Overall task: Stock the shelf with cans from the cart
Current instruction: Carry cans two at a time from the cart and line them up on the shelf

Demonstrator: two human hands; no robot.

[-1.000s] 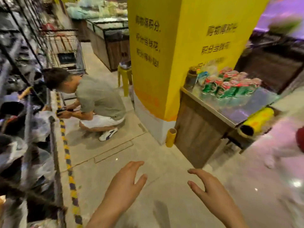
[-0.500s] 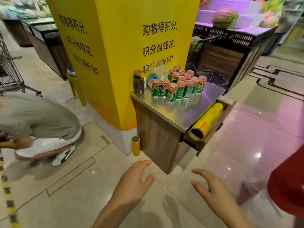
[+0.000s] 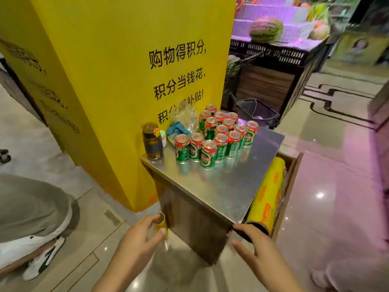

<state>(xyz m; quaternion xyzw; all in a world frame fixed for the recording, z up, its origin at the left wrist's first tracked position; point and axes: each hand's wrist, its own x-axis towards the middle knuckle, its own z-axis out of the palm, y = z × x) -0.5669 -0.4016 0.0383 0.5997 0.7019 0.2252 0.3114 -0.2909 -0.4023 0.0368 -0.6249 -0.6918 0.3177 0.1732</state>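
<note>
Cans (image 3: 219, 140) stand on the counter (image 3: 221, 186), well beyond both hands (image 3: 195, 247).

A shop: yellow promotional pillar (image 3: 126, 81), cans (image 3: 216, 140) on a counter (image 3: 221, 186) (melons (image 3: 266, 29) behind).

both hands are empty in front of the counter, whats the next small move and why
Probably reach forward and up to the cans and take one in each hand. Both the left hand and right hand are open, holding nothing, low by the near corner of the steel counter, while the cans stand upright in a cluster at its far end, untouched.
</note>
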